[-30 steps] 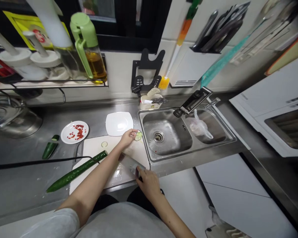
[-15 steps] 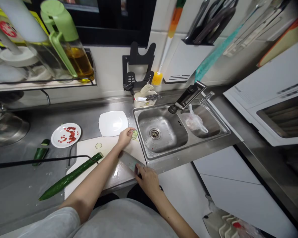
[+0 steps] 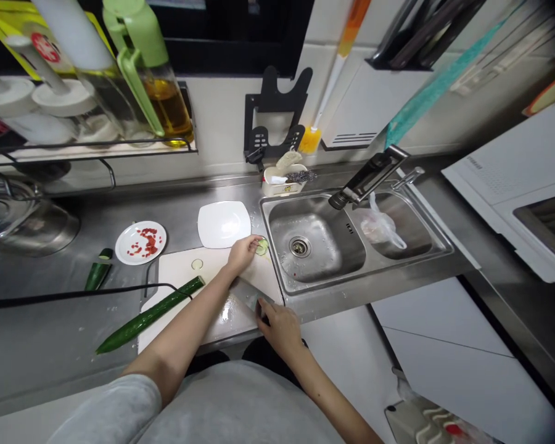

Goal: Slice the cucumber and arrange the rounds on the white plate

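My left hand [image 3: 243,254] reaches across the white cutting board [image 3: 222,320], its fingers closed at a few thin cucumber slices [image 3: 261,247] by the board's far right corner. In my right hand [image 3: 280,327] is the handle of a kitchen knife [image 3: 248,292], whose broad blade lies low over the board, pointing left. A long cucumber [image 3: 152,314] rests slantwise across the board's left edge. One loose pale slice [image 3: 197,264] sits beyond the cucumber's cut end.
Behind the board is a white square plate [image 3: 224,224]. Left of it, a round plate [image 3: 141,243] holds red bits, near a short cucumber piece [image 3: 98,275]. A dark cord [image 3: 74,299] crosses the view. The sink [image 3: 314,246] adjoins on the right.
The camera's view has swung left, so everything appears farther right. Relative to the board, both hands, the knife and the slices have hardly moved.
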The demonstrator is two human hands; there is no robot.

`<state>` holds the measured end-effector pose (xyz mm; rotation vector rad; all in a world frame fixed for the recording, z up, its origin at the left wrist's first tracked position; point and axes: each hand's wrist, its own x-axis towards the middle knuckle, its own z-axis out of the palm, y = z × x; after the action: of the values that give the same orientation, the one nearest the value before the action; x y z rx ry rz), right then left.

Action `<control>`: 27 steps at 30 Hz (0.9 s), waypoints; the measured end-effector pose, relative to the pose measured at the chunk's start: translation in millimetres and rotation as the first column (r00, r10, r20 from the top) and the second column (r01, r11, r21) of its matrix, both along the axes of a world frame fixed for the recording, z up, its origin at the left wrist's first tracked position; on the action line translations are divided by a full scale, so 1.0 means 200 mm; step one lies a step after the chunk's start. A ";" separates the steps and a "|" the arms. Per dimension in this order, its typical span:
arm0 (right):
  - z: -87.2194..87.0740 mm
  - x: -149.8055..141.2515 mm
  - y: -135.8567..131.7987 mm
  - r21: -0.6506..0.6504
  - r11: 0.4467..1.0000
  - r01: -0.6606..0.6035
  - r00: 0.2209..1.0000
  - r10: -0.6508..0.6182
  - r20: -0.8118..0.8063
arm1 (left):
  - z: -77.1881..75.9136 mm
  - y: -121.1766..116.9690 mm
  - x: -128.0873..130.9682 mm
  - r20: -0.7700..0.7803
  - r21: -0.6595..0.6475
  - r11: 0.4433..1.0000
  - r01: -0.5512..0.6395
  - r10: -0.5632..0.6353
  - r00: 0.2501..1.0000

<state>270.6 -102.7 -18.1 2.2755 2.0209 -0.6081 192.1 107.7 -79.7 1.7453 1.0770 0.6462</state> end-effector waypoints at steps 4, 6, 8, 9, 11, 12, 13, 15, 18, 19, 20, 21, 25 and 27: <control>0.00 0.00 0.00 -0.042 0.999 -0.014 1.000 0.014 0.001 | 0.06 -0.03 0.01 -0.130 0.203 0.979 0.025 0.002 0.992; 0.01 0.00 0.00 -0.067 0.998 -0.013 1.000 0.012 -0.014 | 0.13 -0.04 -0.03 -0.104 0.195 0.981 0.006 0.015 0.994; 0.03 -0.01 0.00 -0.100 0.995 0.010 0.999 -0.013 -0.033 | 0.21 -0.06 -0.14 -0.036 0.142 0.987 -0.072 0.078 0.996; 0.03 -0.01 0.01 -0.121 0.992 0.030 0.999 -0.035 -0.041 | 0.25 -0.07 -0.22 -0.004 0.137 0.980 -0.146 0.148 0.989; 0.06 -0.04 0.03 -0.171 0.982 0.073 0.995 -0.084 -0.055 | 0.29 -0.10 -0.40 -0.028 0.195 0.945 -0.264 0.274 0.961; 0.07 -0.05 0.04 -0.191 0.978 0.088 0.993 -0.101 -0.060 | 0.30 -0.12 -0.50 -0.072 0.247 0.923 -0.295 0.321 0.944; 0.08 -0.07 0.06 -0.205 0.974 0.096 0.992 -0.111 -0.064 | 0.30 -0.14 -0.60 -0.125 0.294 0.906 -0.304 0.352 0.927; 0.09 -0.11 0.09 -0.208 0.974 0.086 0.992 -0.104 -0.076 | 0.27 -0.21 -0.79 -0.239 0.341 0.910 -0.238 0.328 0.914; 0.11 -0.17 0.13 -0.207 0.978 0.031 0.992 -0.056 -0.112 | 0.21 -0.32 -0.97 -0.377 0.319 0.946 -0.052 0.177 0.909; 0.12 -0.18 0.15 -0.210 0.978 0.013 0.992 -0.040 -0.123 | 0.20 -0.35 -1.00 -0.409 0.309 0.951 -0.013 0.145 0.901; 0.12 -0.20 0.16 -0.213 0.977 0.000 0.991 -0.028 -0.128 | 0.18 -0.38 -1.03 -0.434 0.302 0.953 0.014 0.125 0.892; 0.12 -0.21 0.17 -0.218 0.976 -0.013 0.991 -0.016 -0.130 | 0.17 -0.40 -1.04 -0.454 0.300 0.954 0.029 0.116 0.884; 0.13 -0.26 0.18 -0.244 0.968 -0.052 0.991 0.019 -0.135 | 0.13 -0.45 -1.05 -0.493 0.320 0.945 0.062 0.110 0.863; 0.13 -0.29 0.18 -0.241 0.968 -0.069 0.990 0.036 -0.140 | 0.12 -0.47 -1.05 -0.495 0.323 0.943 0.085 0.091 0.864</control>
<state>212.8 -65.9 8.8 2.0828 1.9272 -0.9723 -17.9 14.3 -56.3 2.2933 1.3828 0.3897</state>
